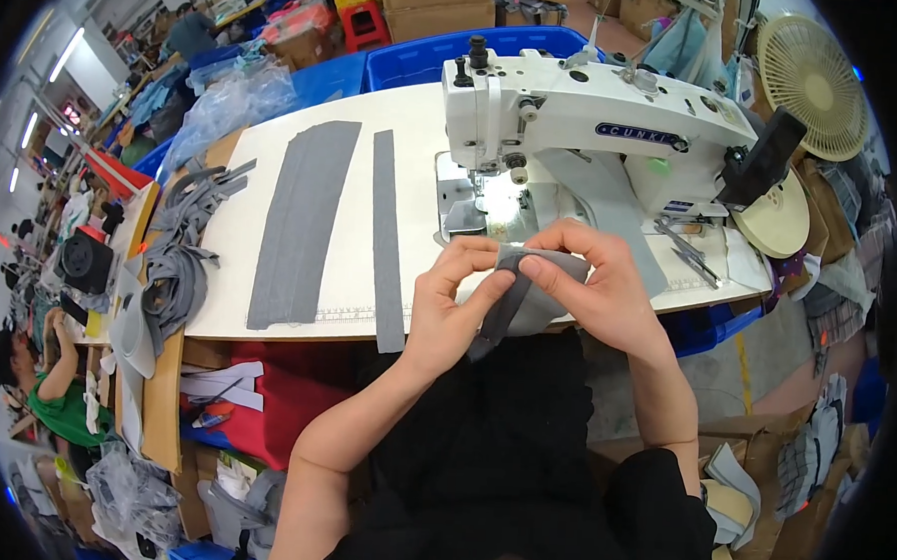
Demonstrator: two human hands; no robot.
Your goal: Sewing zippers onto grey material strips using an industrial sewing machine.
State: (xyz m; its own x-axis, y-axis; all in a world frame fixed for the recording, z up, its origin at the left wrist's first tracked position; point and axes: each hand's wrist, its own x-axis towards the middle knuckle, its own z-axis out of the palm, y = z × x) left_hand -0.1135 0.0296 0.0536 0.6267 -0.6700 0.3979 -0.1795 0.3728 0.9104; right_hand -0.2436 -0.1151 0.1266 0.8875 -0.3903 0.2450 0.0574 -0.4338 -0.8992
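Both my hands pinch a piece of grey fabric point(535, 312) at the table's front edge, just before the sewing machine point(566, 115). My left hand point(455, 305) has thumb and fingers closed on its upper left corner. Close beside it, my right hand point(596, 286) grips the top edge, the two thumbs almost touching. A darker grey strip point(500, 314) lies along the held fabric and hangs down from the fingers. To the left on the white tabletop are a wide grey fabric panel point(306, 224) and a long narrow grey strip point(385, 237).
Bundled grey strips point(176, 293) hang over the table's left edge. Scissors point(690, 253) lie right of the machine, near a beige fan point(812, 86). A blue bin point(408, 68) stands behind the table. At far left is another person in a green shirt point(68, 409).
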